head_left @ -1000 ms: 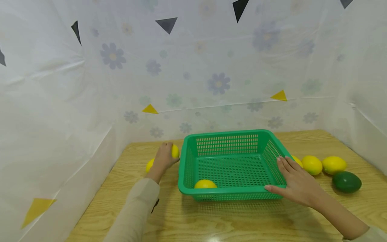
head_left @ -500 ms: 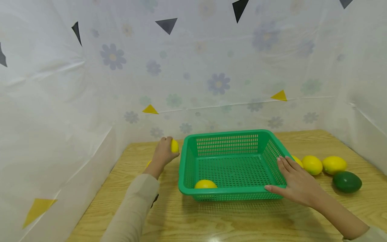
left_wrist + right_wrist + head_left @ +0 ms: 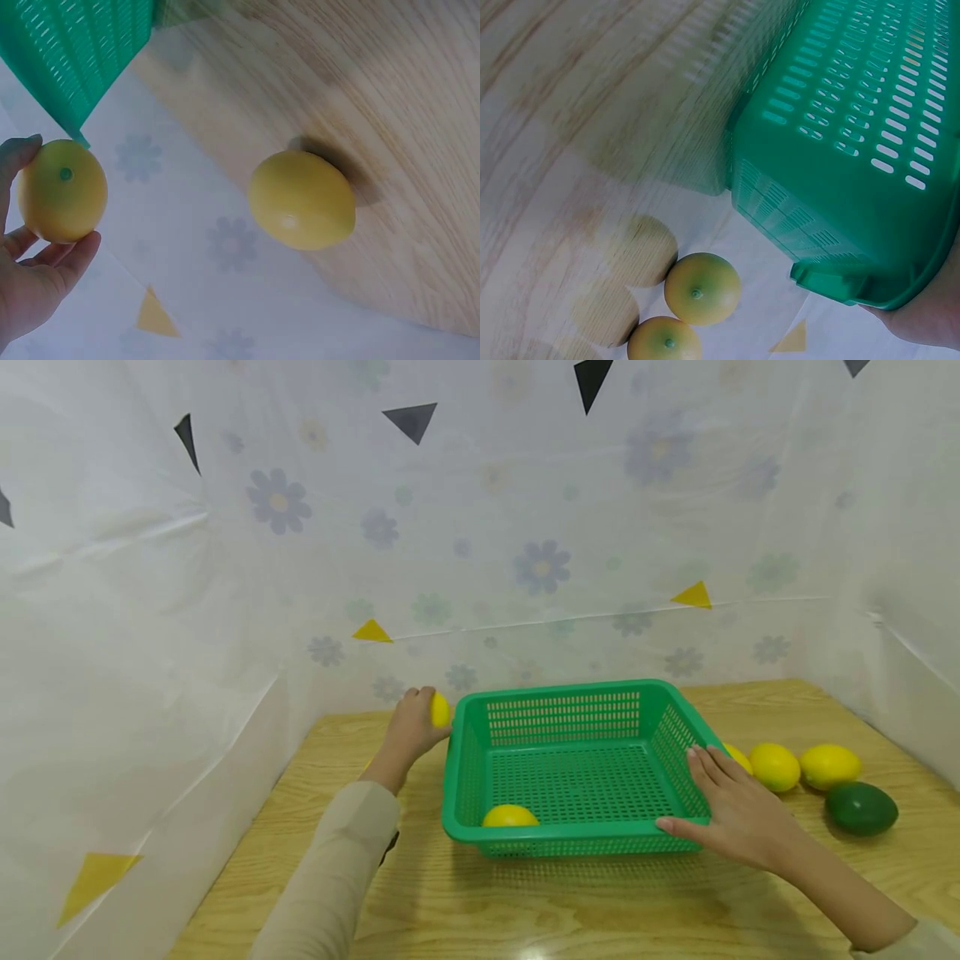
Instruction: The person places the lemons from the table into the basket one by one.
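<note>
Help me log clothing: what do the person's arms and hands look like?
The left sleeve is long and pale beige; a small dark thing shows beside it, too unclear to name. Only the edge of the right sleeve shows, also pale. The left hand and right hand wear no gloves.

L hand (image 3: 412,728) curled, R hand (image 3: 738,817) outstretched w/ thumb (image 3: 684,830) spread.

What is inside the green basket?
One yellow lemon shows toward the near left corner of the green basket. The near wall hides its lower part and some floor, so anything low there can't be seen.
</note>
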Motion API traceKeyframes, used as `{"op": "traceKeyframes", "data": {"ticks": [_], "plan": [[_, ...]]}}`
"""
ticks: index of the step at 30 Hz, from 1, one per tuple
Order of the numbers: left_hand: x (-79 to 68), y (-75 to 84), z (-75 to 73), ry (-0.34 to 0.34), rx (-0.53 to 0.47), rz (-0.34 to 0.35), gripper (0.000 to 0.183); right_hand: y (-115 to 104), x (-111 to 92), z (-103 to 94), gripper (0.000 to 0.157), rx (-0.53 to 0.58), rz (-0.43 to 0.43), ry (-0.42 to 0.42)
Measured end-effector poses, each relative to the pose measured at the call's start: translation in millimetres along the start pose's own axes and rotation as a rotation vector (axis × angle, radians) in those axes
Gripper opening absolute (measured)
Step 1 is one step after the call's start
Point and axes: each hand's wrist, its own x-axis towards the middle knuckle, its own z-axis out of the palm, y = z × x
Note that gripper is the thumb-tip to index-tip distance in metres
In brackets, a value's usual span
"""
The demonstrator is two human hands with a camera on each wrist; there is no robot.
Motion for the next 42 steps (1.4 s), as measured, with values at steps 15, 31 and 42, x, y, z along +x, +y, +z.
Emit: {"op": "traceKeyframes", "data": {"ticks": [15, 31, 42], "plan": [[5.6, 28.4, -1.2, -0.030, -0.054, 0.005, 0.059, -0.1, -0.2, 0.2, 0.099, -0.007, -0.002, 0.010], [6.1, 44.8, 18.5, -0.059, -0.063, 0.084, 0.055, -0.7, -0.7, 0.8, 0.099, 0.006, 0.004, -0.005], [1.1, 52.9, 30.8, -0.139, -0.051, 0.082, 0.060, -0.9, -0.4, 1.1, 0.099, -0.002, 0.002, 0.003]]}}
